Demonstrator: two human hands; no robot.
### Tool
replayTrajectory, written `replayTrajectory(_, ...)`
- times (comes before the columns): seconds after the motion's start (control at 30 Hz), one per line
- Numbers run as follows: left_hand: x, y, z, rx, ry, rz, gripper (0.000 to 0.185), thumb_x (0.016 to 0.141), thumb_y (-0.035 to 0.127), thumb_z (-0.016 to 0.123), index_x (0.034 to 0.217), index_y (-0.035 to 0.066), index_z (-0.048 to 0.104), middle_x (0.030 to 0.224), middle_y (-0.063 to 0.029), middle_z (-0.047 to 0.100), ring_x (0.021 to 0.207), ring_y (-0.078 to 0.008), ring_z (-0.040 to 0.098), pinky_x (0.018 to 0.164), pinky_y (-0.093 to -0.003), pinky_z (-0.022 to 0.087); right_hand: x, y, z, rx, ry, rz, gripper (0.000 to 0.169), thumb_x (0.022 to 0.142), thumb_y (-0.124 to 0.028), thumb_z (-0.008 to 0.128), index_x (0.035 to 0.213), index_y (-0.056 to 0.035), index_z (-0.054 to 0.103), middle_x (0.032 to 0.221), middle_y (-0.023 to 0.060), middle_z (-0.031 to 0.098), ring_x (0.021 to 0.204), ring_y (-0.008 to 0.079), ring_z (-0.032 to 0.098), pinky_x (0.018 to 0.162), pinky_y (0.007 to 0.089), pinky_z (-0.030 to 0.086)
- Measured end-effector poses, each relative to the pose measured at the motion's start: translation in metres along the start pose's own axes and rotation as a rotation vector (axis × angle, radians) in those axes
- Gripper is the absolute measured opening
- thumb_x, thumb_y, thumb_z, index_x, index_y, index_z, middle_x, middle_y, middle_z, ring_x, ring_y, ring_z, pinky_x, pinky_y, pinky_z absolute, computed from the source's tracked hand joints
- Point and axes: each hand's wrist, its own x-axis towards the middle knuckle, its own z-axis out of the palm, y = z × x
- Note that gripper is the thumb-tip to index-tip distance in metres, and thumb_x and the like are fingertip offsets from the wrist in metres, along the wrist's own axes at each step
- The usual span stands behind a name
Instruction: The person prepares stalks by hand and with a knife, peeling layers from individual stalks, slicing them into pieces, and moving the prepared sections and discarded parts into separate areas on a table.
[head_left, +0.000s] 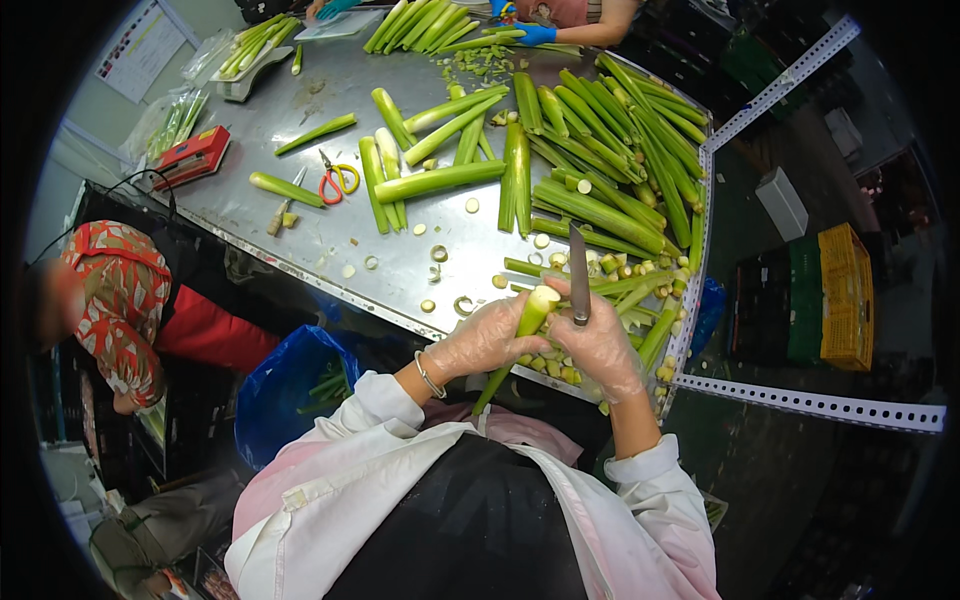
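My left hand (484, 337), in a clear plastic glove, grips a thick green stalk (534, 313) whose pale cut end points up and away from me. My right hand (598, 346), gloved alike, holds a knife (579, 277) with its blade pointing away, close to the right of the stalk's cut end. Both hands are above the near edge of a metal table (285, 247). Beyond them lie cut stalk ends (609, 262) and a large pile of green stalks (607, 135). Several trimmed stalks (442, 181) lie crosswise at the table's middle.
Scissors (339, 180), a small knife (286, 202) and a red device (192, 156) lie on the left. A blue bag (296, 390) hangs below the near edge. A perforated metal rail (810, 403) stands right. Co-workers are at the far side and at the left (120, 300).
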Motion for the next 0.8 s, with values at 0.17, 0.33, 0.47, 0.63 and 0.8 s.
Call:
replayTrajectory(0.17,0.002,0.007,0.000,0.028,-0.041,-0.032,0.065,0.087,0.036,0.080,0.129,0.002,0.045,0.101,-0.0254,0.068,0.096,-0.0461,0.066,0.083,-0.0497,0.052,0.000,0.008,0.004,-0.068,0.055,-0.099,0.048,0.085,-0.007,0.066,0.132,0.0001,0.064,0.093,0.0049,0.066,0.080,0.0106,0.058,0.075,0.0269,0.051)
replayTrajectory(0.33,0.002,0.001,0.005,0.058,-0.042,-0.033,0.064,0.087,0.038,0.080,0.126,0.002,0.045,0.098,-0.0261,0.068,0.094,-0.0456,0.066,0.082,-0.0488,0.052,0.000,0.020,0.014,-0.065,0.110,-0.237,0.045,0.084,-0.004,0.062,0.129,0.0018,0.063,0.105,0.0111,0.068,0.092,0.0169,0.065,0.083,0.0309,0.053)
replayTrajectory(0.47,0.000,0.005,0.002,-0.009,-0.082,-0.047,0.060,0.088,0.035,0.079,0.126,0.000,0.048,0.095,-0.0249,0.068,0.090,-0.0441,0.067,0.081,-0.0468,0.053,0.001,0.026,0.017,-0.122,0.144,-0.311,0.041,0.084,-0.003,0.060,0.125,0.0018,0.064,0.109,0.0135,0.069,0.095,0.0206,0.068,0.086,0.0335,0.053)
replayTrajectory(0.63,0.004,0.011,-0.013,-0.104,-0.224,-0.097,0.049,0.091,0.024,0.077,0.127,-0.001,0.056,0.100,-0.0165,0.072,0.093,-0.0292,0.070,0.085,-0.0388,0.054,0.001,0.028,0.013,0.011,0.197,-0.102,0.037,0.086,-0.001,0.059,0.122,-0.0004,0.067,0.104,0.0086,0.071,0.091,0.0160,0.065,0.083,0.0310,0.052)
replayTrajectory(0.8,0.007,-0.023,-0.011,-0.713,-0.106,-0.206,0.047,0.097,0.019,0.070,0.137,-0.001,0.055,0.115,-0.0068,0.067,0.107,-0.0158,0.065,0.093,-0.0332,0.054,0.002,0.011,0.014,0.040,0.223,-0.021,0.035,0.086,-0.001,0.062,0.121,-0.0012,0.068,0.109,0.0087,0.072,0.095,0.0162,0.066,0.087,0.0308,0.051)
